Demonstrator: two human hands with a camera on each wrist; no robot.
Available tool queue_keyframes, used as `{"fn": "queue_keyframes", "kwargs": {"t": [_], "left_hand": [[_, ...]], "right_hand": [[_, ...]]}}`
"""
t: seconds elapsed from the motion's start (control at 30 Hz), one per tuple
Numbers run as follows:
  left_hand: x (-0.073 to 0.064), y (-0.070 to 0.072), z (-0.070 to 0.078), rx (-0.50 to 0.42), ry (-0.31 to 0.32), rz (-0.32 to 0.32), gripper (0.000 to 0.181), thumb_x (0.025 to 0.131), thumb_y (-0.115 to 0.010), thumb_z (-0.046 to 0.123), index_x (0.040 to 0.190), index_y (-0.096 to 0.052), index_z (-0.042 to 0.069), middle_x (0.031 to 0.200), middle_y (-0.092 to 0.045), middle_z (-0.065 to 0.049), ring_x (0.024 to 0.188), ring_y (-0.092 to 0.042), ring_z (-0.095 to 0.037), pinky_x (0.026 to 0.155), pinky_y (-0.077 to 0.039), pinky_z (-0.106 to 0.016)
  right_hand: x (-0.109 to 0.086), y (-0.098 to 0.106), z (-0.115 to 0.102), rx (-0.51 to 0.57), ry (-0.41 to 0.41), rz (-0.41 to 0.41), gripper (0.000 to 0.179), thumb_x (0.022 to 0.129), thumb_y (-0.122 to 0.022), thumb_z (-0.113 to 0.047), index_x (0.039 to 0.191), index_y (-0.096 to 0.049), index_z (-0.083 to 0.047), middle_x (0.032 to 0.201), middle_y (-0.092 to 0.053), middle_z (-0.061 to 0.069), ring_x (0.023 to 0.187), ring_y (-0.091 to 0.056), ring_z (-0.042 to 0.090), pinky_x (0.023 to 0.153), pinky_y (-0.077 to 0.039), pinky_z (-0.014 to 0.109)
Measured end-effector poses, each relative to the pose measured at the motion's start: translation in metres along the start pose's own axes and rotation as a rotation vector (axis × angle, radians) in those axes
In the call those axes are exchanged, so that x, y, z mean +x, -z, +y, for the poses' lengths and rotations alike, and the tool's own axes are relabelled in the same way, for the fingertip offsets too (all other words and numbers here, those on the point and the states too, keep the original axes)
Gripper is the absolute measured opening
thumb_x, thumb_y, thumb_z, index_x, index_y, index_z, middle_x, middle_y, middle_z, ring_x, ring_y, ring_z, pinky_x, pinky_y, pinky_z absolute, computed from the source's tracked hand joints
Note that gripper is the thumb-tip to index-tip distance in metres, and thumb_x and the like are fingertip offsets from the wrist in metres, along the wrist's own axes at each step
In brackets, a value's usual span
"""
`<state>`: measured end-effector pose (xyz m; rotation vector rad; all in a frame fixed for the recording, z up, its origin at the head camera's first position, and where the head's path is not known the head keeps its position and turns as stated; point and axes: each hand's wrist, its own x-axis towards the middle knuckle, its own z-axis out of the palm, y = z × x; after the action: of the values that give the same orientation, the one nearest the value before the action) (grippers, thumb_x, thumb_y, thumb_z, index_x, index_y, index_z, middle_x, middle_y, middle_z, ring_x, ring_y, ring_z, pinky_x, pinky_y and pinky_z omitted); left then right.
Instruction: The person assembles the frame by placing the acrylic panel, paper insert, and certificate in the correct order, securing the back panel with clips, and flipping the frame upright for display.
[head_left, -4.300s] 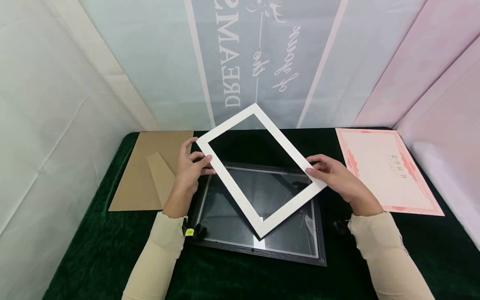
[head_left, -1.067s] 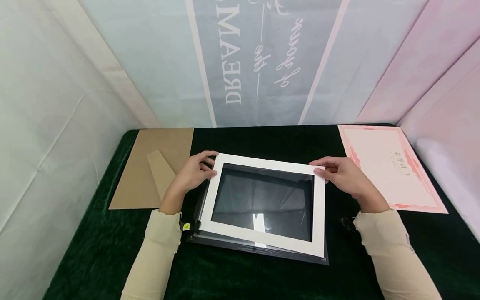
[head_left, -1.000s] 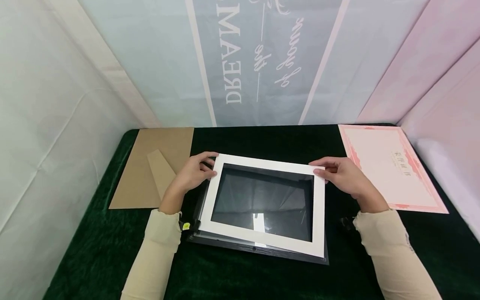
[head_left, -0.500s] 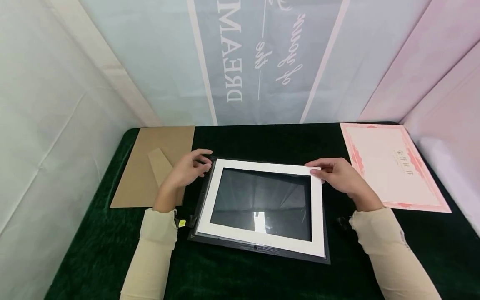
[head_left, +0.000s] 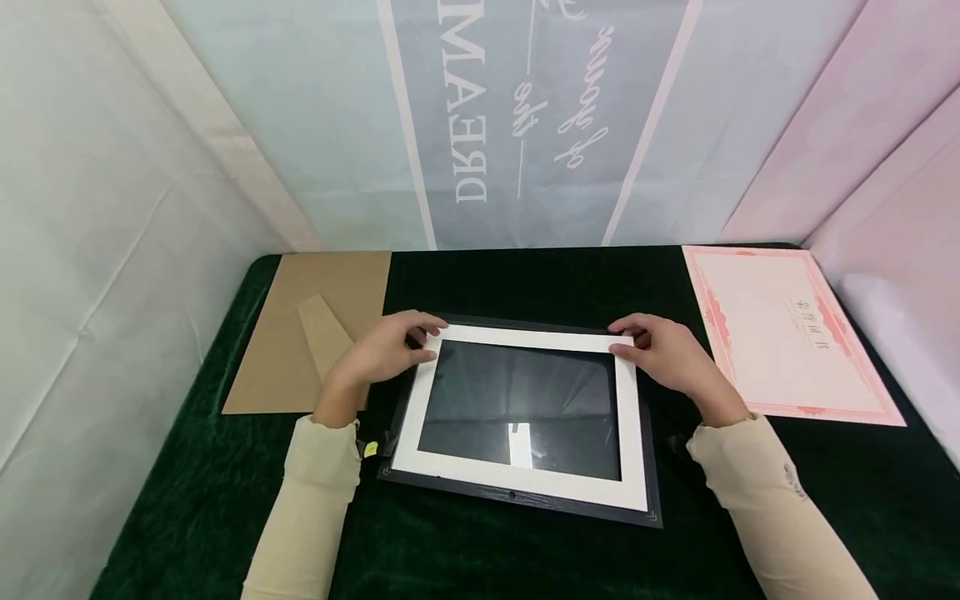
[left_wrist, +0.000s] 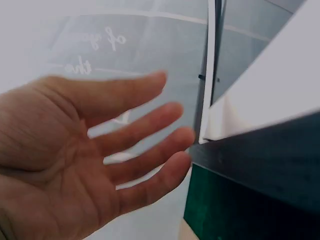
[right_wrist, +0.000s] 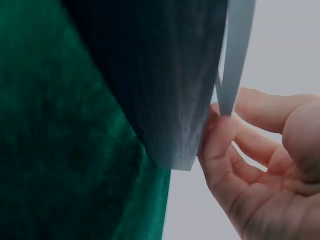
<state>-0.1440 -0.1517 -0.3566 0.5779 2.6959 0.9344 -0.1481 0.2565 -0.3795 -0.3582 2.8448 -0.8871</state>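
Observation:
A white rectangular mat board (head_left: 517, 478) lies over a black picture frame (head_left: 570, 507), with dark, glossy glass showing through its opening. In the head view, my left hand (head_left: 382, 350) is at the mat's far left corner. The left wrist view shows that hand (left_wrist: 95, 150) with fingers loosely extended beside the frame's corner, gripping nothing. My right hand (head_left: 667, 358) pinches the mat's far right corner. Seen from the right wrist, thumb and forefinger of the hand (right_wrist: 260, 175) stand either side of the mat's corner, just above the frame's dark side.
A brown backing board (head_left: 262, 367) with a stand flap lies at the left. To the right lies a pink-bordered certificate (head_left: 757, 333). Dark green cloth (head_left: 480, 550) covers the table, and a printed backdrop (head_left: 555, 217) hangs behind it.
The mat, first held tilted up over the frame, was lowered flat onto it and slid slightly nearer and left. My left hand moved away from its corner, then back to it.

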Motion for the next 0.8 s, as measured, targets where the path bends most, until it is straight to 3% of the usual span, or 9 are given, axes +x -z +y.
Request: {"fn": "queue_keyframes", "kwargs": {"t": [0.1, 0.27, 0.6, 0.8], "left_hand": [[0.000, -0.003, 0.008, 0.094, -0.047, -0.095, 0.047, 0.087, -0.075, 0.008, 0.132, -0.063, 0.008, 0.132, -0.061, -0.013, 0.118, -0.059, -0.029, 0.093, -0.054, -0.043], [-0.001, -0.008, 0.016, 0.207, -0.029, -0.216, 0.060, 0.083, -0.080, 0.009, 0.139, -0.059, 0.015, 0.143, -0.052, -0.011, 0.136, -0.044, -0.031, 0.112, -0.042, -0.048], [-0.005, -0.015, 0.017, 0.275, -0.033, -0.232, 0.070, 0.076, -0.086, 0.009, 0.139, -0.057, 0.021, 0.142, -0.046, -0.009, 0.128, -0.039, -0.028, 0.107, -0.044, -0.047], [-0.004, -0.016, 0.015, 0.277, -0.040, -0.219, 0.070, 0.076, -0.086, 0.008, 0.138, -0.058, 0.021, 0.142, -0.046, -0.008, 0.128, -0.038, -0.027, 0.108, -0.043, -0.047]], "right_hand": [[-0.002, 0.001, 0.000, -0.030, 0.013, 0.003, 0.021, 0.098, -0.063, -0.015, 0.117, -0.068, -0.008, 0.103, -0.065, 0.016, 0.086, -0.060, 0.025, 0.069, -0.050, 0.034], [-0.003, 0.002, 0.002, -0.038, 0.058, 0.003, 0.021, 0.096, -0.060, -0.005, 0.114, -0.070, -0.004, 0.106, -0.062, 0.018, 0.086, -0.058, 0.025, 0.069, -0.050, 0.035], [-0.002, -0.002, 0.006, -0.043, 0.030, 0.031, 0.021, 0.093, -0.067, -0.008, 0.114, -0.071, -0.009, 0.100, -0.063, 0.013, 0.085, -0.057, 0.024, 0.070, -0.051, 0.034], [-0.001, 0.000, 0.007, -0.031, 0.037, 0.028, 0.029, 0.088, -0.074, -0.007, 0.117, -0.070, -0.008, 0.109, -0.061, 0.016, 0.093, -0.058, 0.027, 0.076, -0.052, 0.040]]}}
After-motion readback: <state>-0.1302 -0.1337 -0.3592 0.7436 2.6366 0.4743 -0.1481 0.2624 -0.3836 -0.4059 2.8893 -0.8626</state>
